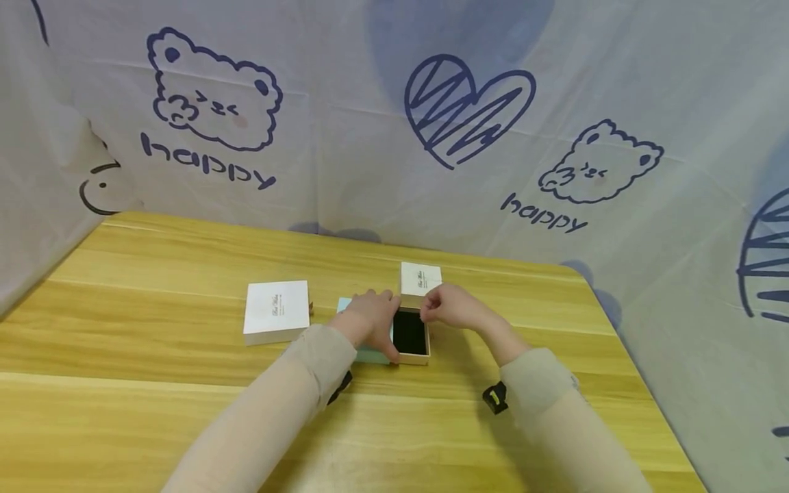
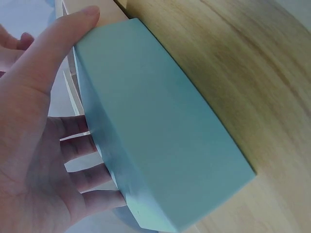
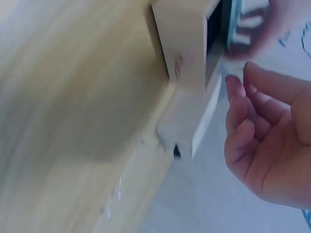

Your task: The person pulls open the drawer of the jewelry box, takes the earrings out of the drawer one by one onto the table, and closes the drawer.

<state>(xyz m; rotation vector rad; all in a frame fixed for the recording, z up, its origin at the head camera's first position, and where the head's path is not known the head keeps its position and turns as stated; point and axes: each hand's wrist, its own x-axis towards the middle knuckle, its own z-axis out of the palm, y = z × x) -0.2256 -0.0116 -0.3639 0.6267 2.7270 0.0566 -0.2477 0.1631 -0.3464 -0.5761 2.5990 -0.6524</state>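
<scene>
A light-blue box sleeve (image 2: 160,126) lies on the table with its drawer (image 1: 414,358) pulled out to the right, showing a black lining (image 1: 409,330). My left hand (image 1: 372,316) spans the box from above and grips it. Its thumb reaches the drawer's near edge, and its fingers touch the sleeve's upper face. Over the drawer's far right corner hovers my right hand (image 1: 455,306), fingers curled and thumb close to the index fingertip. Between those fingertips I see nothing in the right wrist view. On the drawer's front is a small tab (image 3: 178,67).
Just behind the drawer stands a small white box (image 1: 421,279) with print on its lid. A larger white box (image 1: 276,309) with a small brown tab sits to the left. The wooden table (image 1: 154,404) ends at a printed cloth (image 1: 357,137) behind.
</scene>
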